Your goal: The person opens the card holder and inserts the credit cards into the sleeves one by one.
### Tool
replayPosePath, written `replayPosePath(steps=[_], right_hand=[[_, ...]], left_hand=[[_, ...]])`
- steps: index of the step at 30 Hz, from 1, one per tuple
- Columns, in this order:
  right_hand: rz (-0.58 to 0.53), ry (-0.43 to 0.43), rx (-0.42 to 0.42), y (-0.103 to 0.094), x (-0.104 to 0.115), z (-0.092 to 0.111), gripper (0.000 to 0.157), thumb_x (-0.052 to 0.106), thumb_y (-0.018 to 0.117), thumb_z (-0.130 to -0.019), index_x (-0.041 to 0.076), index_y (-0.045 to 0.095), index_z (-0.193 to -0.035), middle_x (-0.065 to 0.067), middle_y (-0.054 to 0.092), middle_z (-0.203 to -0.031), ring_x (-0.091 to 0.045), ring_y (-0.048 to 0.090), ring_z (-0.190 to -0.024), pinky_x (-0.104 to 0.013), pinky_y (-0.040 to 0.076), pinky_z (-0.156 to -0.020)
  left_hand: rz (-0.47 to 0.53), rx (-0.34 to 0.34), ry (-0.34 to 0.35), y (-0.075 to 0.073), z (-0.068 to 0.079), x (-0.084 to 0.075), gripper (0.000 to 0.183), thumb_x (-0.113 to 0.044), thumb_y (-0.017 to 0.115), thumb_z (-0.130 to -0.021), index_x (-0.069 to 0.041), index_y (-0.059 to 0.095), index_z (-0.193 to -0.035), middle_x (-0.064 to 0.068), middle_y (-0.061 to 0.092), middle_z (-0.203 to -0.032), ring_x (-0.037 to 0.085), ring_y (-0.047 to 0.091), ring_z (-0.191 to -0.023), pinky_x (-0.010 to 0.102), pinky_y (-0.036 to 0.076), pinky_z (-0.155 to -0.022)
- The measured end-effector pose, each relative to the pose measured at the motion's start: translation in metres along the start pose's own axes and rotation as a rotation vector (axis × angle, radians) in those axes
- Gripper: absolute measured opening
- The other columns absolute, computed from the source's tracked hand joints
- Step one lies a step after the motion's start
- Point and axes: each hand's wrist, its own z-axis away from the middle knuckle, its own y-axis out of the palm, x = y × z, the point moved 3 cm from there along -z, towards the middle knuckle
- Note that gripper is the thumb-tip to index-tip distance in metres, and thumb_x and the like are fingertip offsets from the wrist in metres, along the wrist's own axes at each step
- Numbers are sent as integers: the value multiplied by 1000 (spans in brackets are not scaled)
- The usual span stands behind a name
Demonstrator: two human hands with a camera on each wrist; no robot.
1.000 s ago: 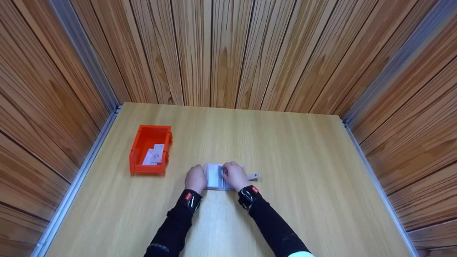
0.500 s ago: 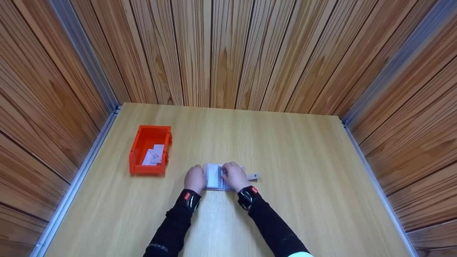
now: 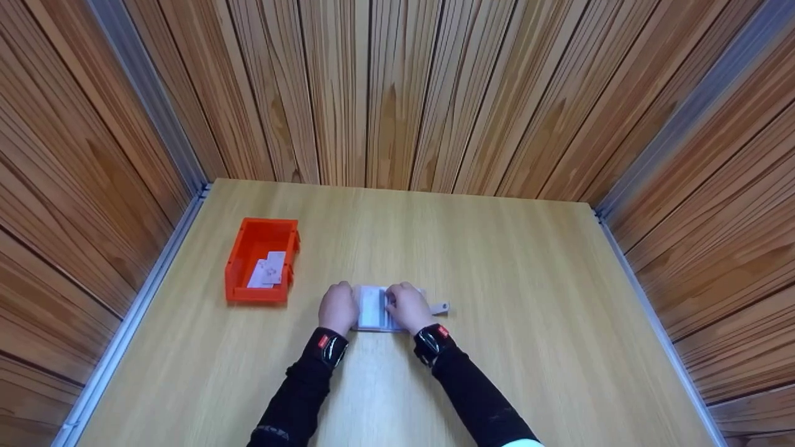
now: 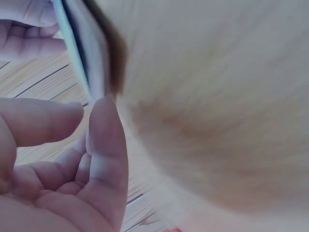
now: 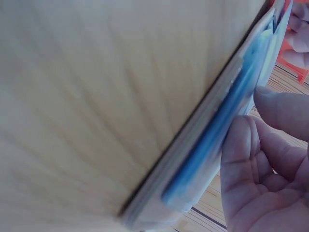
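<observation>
My right hand [image 3: 410,307] pinches an upper layer of a pale wallet [image 3: 372,307], thumb and fingertips brought together at its edge, the other fingers folded toward the palm. My left hand [image 3: 338,308] is loosely curled at the wallet's left side; in the left wrist view, a small gap separates thumb and forefinger, and the forefinger's tip reaches the wallet's edge. Whether it presses there I cannot tell.

The wallet lies on the wooden table [image 3: 497,261], between my two hands. Its visible face is pale bluish white; the right wrist view shows several stacked layers edge-on, with a glossy blue sheet [image 5: 212,140] among them. A short strap [image 3: 441,308] with a round dot near its end juts out beyond my right hand.

Both my forearms extend forward and converge on the wallet, backs of the hands uppermost, in black sleeves [image 3: 484,397] and black wristbands [image 3: 431,343]. An orange-red box [image 3: 256,294] holding white cards [image 3: 270,268] stands well to the left.
</observation>
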Motion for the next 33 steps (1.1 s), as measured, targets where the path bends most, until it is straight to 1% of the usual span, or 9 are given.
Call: replayPosePath(steps=[3, 7, 10, 16, 23, 28, 33], right_hand=[[1, 3, 1, 1, 0, 0, 23, 11, 75, -86, 2, 68, -107, -7, 61, -97, -24, 61, -89, -38, 51, -81], [0, 7, 6, 1, -1, 0, 24, 10, 74, -87, 2, 68, -108, -8, 60, -98, -25, 61, -90, -39, 51, -81], [1, 7, 6, 2, -1, 1, 24, 11, 74, -87, 3, 68, -108, -8, 60, -98, -25, 61, -90, -39, 51, -81], [-4, 9, 4, 1, 0, 0, 24, 10, 74, -87, 2, 68, -109, -9, 61, -100, -26, 61, -92, -40, 51, -83], [4, 2, 0, 1, 0, 1, 22, 10, 75, -86, 3, 69, -107, -7, 61, -96, -24, 61, -91, -39, 50, -83], [2, 4, -4, 1, 0, 1, 23, 9, 75, -86, 3, 68, -107, -6, 60, -96, -24, 60, -90, -39, 50, -81], [-4, -1, -5, 0, -1, 1, 23, 9, 75, -85, 3, 68, -106, -6, 59, -95, -23, 60, -88, -38, 50, -80]], left_hand=[[19, -1, 2, -1, 0, -2, 8, 1, 60, -88, 2, 60, -80, 19, 61, -79, 39, 62, -79, 50, 49, -71], [21, 17, -10, 1, 0, -2, 5, -1, 62, -87, 3, 61, -83, 19, 62, -82, 38, 62, -81, 50, 49, -72], [3, 35, -15, 4, 2, -1, 5, -1, 64, -84, 4, 62, -85, 20, 63, -83, 39, 63, -82, 50, 49, -73], [-22, 68, -16, 6, 4, -1, 11, -2, 68, -80, 5, 62, -85, 20, 63, -83, 39, 63, -82, 50, 50, -73], [-48, 80, -18, 7, 5, -1, 13, -2, 71, -79, 4, 61, -85, 20, 63, -82, 39, 64, -83, 49, 51, -74], [-42, 76, -17, 7, 4, -1, 14, -2, 72, -79, 4, 61, -85, 20, 63, -82, 39, 64, -83, 49, 51, -75], [-48, 80, -21, 8, 3, 0, 13, -1, 71, -79, 5, 61, -86, 20, 64, -82, 39, 64, -83, 49, 51, -74]])
